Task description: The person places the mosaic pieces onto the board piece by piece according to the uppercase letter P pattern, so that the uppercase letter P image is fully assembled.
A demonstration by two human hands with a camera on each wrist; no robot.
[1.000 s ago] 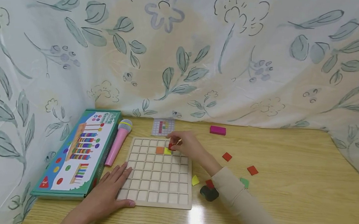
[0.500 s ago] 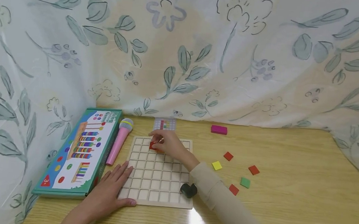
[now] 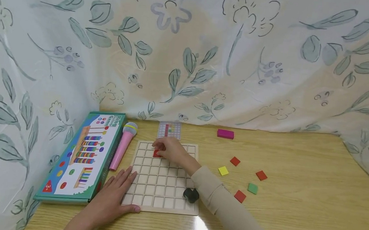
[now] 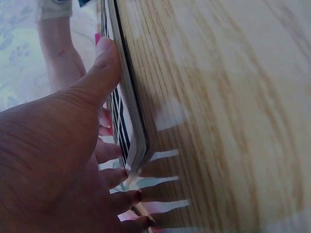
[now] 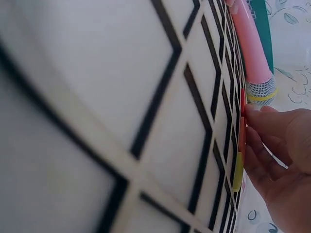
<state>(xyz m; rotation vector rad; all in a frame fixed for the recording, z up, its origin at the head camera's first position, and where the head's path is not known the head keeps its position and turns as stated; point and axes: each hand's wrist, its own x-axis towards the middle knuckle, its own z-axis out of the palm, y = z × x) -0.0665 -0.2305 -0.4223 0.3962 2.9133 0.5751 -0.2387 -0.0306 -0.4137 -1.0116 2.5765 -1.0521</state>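
Note:
A square wooden grid board lies on the table. My right hand is over its upper part, pinching a red tile at a cell near the top left. In the right wrist view the fingertips are on that red tile, beside an orange tile and a yellow tile on the board. Those two tiles are hidden behind the hand in the head view. My left hand rests along the board's lower left corner, fingers extended, thumb on the front edge.
A pink microphone and a green game box lie left. A pattern card sits behind the board, a magenta block farther right. To the right lie loose red, yellow and green tiles.
My right hand has carried the red tile leftward across the board, past the orange and yellow tiles, then lowered it toward a cell. The left hand stays in place.

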